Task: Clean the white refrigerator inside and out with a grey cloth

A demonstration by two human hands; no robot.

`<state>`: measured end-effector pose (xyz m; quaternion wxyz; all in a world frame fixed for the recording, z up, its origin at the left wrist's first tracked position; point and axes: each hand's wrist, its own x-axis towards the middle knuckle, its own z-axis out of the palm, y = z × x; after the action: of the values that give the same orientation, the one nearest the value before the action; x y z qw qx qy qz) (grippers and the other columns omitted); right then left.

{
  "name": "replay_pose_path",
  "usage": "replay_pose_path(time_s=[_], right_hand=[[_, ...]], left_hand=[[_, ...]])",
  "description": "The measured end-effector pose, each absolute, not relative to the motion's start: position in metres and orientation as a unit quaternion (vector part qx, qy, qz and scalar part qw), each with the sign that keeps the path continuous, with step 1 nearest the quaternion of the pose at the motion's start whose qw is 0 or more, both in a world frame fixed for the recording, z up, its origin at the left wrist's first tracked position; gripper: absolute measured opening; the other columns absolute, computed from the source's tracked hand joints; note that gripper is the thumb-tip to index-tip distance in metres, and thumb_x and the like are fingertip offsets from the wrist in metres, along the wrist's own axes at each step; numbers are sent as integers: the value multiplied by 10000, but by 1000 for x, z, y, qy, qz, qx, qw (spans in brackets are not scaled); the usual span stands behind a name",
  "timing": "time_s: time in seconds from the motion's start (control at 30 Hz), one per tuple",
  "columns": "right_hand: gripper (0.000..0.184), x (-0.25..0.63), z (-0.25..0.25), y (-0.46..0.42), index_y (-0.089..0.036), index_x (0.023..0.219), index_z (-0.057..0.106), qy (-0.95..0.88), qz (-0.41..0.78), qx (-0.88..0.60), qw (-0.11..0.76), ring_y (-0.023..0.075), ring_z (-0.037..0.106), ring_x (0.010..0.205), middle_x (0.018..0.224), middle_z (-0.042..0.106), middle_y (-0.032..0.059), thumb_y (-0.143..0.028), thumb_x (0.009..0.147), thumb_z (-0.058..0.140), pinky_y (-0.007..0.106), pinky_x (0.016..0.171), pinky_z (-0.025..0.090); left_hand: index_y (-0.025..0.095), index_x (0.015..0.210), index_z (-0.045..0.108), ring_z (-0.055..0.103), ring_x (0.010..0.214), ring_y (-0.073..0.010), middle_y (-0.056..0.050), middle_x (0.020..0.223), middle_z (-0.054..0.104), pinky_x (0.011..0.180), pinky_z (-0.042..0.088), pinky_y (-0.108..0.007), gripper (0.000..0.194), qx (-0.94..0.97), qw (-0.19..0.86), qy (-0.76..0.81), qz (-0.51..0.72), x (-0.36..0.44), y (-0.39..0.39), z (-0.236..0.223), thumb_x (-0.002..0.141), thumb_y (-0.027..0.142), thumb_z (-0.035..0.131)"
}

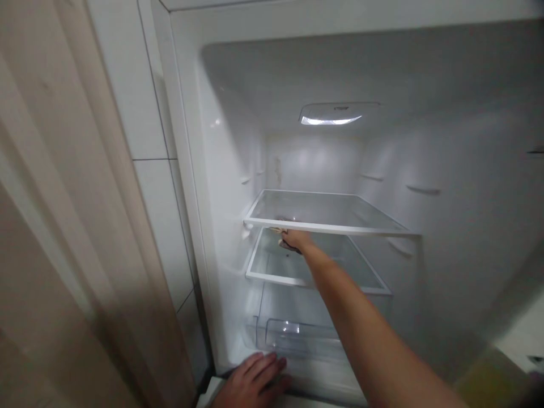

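My right arm reaches deep into an open fridge. Between the upper glass shelf (327, 228) and the lower glass shelf (276, 277), my right hand (297, 239) is closed on a crumpled cloth (289, 246). The cloth is small in view, and the upper shelf's front edge passes just above that hand. It appears to be over the lower shelf's left part; whether it touches the glass I cannot tell. My left hand (255, 381) lies with fingers extended at the fridge's bottom front edge, holding nothing visible.
A clear plastic drawer (297, 334) sits below the lower shelf. The lit lamp (331, 120) is on the fridge ceiling. Moulded shelf supports (423, 190) stick out of the side walls. White tiles (148, 198) and a wood-coloured panel (63, 226) stand to the left.
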<state>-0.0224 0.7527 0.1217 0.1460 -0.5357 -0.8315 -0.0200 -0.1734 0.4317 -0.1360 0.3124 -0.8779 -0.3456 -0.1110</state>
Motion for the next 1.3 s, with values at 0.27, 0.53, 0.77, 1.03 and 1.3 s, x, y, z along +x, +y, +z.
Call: replay_pose_path(time_s=[0.27, 0.53, 0.77, 1.03, 1.3], right_hand=[[516, 136, 128, 723, -245, 1557, 639, -749, -55, -649, 118, 365, 676, 1295, 1431, 692, 211, -365, 1069, 525, 476, 1071, 527], [486, 98, 123, 649, -285, 1487, 676, -798, -51, -585, 137, 346, 604, 1365, 1458, 648, 165, -412, 1045, 521, 489, 1080, 527], [488, 26, 110, 585, -418, 1473, 666, -893, -7, -434, 119, 293, 592, 1365, 1489, 643, 58, -561, 1016, 572, 492, 1135, 500], [622, 85, 115, 645, -279, 1627, 552, -813, -1, -564, 147, 389, 512, 1478, 1613, 538, 193, -478, 1037, 551, 591, 1149, 486], [565, 63, 114, 707, -322, 1568, 604, -767, -29, -622, 153, 495, 508, 1469, 1604, 573, 193, -544, 1056, 516, 747, 1133, 430]], left_hand=[[267, 1787, 235, 509, 1516, -278, -16, 1743, 515, 1199, 437, -417, 1071, -889, 249, -365, -117, -171, 426, -134, 930, 615, 774], [357, 1804, 76, 458, 1602, -350, -48, 1837, 326, 1301, 355, -483, 1232, -909, 91, -399, -82, -173, 421, -124, 872, 786, 758], [405, 1794, 56, 341, 1669, -404, -60, 1867, 232, 1362, 262, -593, 1256, -898, 21, -436, -52, -167, 414, -122, 841, 605, 848], [343, 1805, 60, 356, 1657, -392, -76, 1863, 249, 1353, 247, -549, 1300, -899, 68, -430, -48, -166, 413, -126, 820, 675, 841], [327, 1690, 481, 591, 1403, -246, 7, 1671, 605, 1172, 428, -380, 624, -861, 364, -323, -149, -176, 440, -157, 1087, 380, 631]])
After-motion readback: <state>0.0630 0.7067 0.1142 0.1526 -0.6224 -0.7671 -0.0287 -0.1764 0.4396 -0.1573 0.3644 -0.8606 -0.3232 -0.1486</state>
